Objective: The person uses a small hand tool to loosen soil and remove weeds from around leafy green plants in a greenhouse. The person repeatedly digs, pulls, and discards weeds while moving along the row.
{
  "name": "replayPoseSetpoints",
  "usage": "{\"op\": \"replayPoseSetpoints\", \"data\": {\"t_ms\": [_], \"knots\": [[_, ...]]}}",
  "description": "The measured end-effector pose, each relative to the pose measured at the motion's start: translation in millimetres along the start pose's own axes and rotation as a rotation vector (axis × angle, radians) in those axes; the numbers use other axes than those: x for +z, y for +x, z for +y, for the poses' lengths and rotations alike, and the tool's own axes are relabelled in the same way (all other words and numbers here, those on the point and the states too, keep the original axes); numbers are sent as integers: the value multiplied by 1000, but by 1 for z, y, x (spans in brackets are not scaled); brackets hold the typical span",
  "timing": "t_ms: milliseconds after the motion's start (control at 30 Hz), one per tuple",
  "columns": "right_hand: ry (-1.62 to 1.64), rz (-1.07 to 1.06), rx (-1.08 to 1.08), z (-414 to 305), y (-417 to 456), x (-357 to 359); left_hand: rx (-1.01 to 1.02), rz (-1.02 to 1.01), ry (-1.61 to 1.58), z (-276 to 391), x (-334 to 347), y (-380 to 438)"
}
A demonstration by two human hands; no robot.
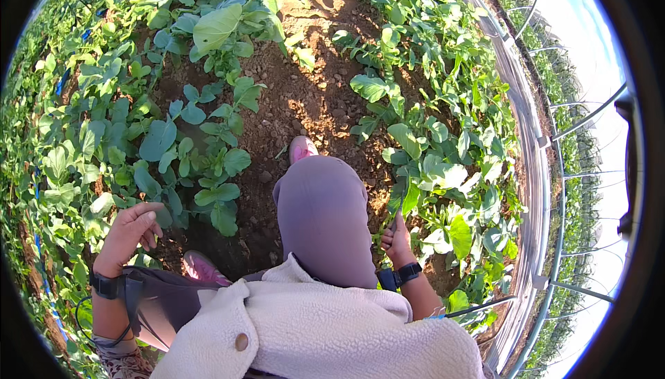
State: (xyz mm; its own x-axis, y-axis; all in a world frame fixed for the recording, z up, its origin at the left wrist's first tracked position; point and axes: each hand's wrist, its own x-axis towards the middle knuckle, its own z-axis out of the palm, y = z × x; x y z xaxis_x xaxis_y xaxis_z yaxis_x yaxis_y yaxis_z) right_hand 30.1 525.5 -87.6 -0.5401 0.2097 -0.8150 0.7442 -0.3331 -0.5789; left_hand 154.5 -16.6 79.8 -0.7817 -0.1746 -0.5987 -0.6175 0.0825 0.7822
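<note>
My left hand [139, 226] is over the leafy plants on the left, its fingers loosely bent and apart, with nothing seen in it. Close by it grow broad blue-green leaves [158, 140] and lobed green leaves [223, 217]. On the right, my right hand [396, 239] is closed around a thin dark tool [403, 194], perhaps a knife, that points up among the leaves. A bright green leaf [411, 195] lies right beside the tool. Its handle is mostly hidden by my fingers. Both wrists wear black straps.
A strip of brown soil [317, 83] runs between two rows of leafy plants. My bent knee [322, 213] and pink shoes [203, 267] are in the middle. Along the right run plastic sheeting [527, 135] and a frame of metal hoops [589, 115]. A blue hose or tape [61, 83] lies among plants at far left.
</note>
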Motion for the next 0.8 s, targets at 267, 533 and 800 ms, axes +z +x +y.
{"op": "replayPoseSetpoints", "data": {"t_ms": [267, 533, 800], "knots": [[218, -131, 83, -33, -8, -13, -37, -58, 214, 2, -10, 11], [-103, 68, 89, 0, 32, 38, -45, -30, 260, 1, -16, 21], [-147, 377, -138, -33, 169, 67, -117, -1, 258, -13, -23, 26]]}}
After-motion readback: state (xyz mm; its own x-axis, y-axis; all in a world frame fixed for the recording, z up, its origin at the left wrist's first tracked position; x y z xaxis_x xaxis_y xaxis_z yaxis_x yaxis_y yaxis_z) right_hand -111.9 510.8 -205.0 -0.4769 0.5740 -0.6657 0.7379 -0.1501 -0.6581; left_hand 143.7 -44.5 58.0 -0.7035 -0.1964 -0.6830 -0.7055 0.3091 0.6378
